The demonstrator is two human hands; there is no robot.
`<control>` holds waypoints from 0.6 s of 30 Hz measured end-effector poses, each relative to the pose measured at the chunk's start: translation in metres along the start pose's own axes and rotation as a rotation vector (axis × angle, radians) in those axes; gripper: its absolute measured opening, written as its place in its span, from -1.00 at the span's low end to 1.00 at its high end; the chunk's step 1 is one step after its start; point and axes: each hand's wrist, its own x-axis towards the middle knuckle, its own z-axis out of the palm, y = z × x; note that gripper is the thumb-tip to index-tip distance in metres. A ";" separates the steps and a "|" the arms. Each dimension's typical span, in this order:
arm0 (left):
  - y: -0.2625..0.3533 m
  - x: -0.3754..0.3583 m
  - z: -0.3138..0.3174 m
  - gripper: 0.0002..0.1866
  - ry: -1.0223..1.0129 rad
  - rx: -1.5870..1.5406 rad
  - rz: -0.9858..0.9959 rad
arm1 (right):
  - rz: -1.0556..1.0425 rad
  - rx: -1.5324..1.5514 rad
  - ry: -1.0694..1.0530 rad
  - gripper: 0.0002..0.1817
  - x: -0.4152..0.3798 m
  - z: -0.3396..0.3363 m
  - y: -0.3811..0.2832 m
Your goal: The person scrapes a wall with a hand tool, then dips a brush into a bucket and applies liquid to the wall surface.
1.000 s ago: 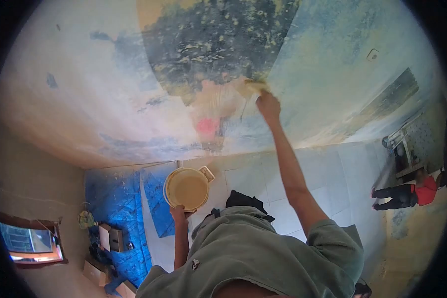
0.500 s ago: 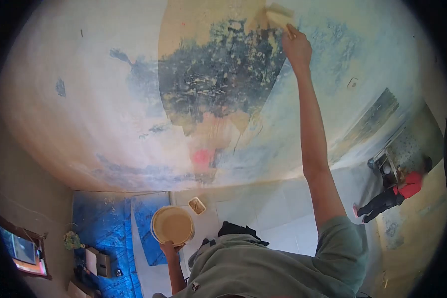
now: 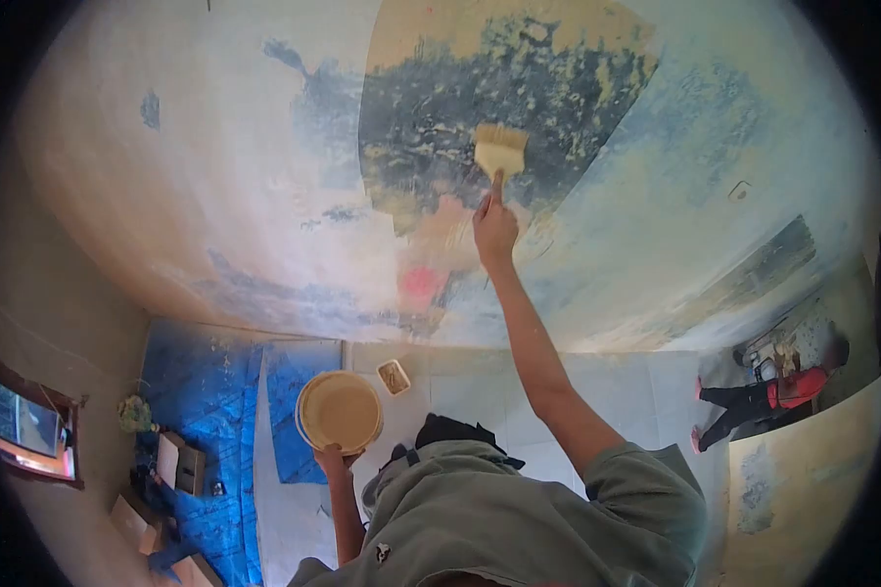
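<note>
My right hand (image 3: 496,227) is closed round the handle of a wide paintbrush (image 3: 500,155), its index finger laid along the handle. The bristles point up and overlap a dark, blotchy patch (image 3: 440,112) on the wall (image 3: 235,176). Low on the left, my left hand (image 3: 336,460) grips the near rim of a round bucket (image 3: 303,416). Tan, creamy paint (image 3: 345,411) fills the part of the bucket that I see from above. The thumb shows at the rim, while the other fingers are mostly hidden beneath it.
A small white tub (image 3: 394,377) stands on the pale floor tiles right of the bucket. Blue sheeting (image 3: 206,367) covers the floor on the left, with cardboard boxes (image 3: 181,465) on it. At far right is a person in a red top (image 3: 798,388). A window (image 3: 29,421) is at left.
My right hand has brought the paintbrush down and leftward from the top of the wall to the dark patch. The bucket stays in my left hand. The person at right has shifted stance.
</note>
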 end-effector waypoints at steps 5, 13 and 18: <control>0.013 -0.008 0.007 -0.40 0.058 0.007 0.001 | 0.111 -0.024 -0.369 -0.47 -0.095 0.062 0.050; 0.023 0.001 0.027 -0.39 0.094 0.035 0.020 | 0.294 -0.068 -0.573 -0.67 -0.105 0.110 0.149; 0.036 0.023 0.047 -0.37 0.112 0.041 -0.033 | 0.280 -0.093 -0.561 -0.67 -0.015 0.051 0.127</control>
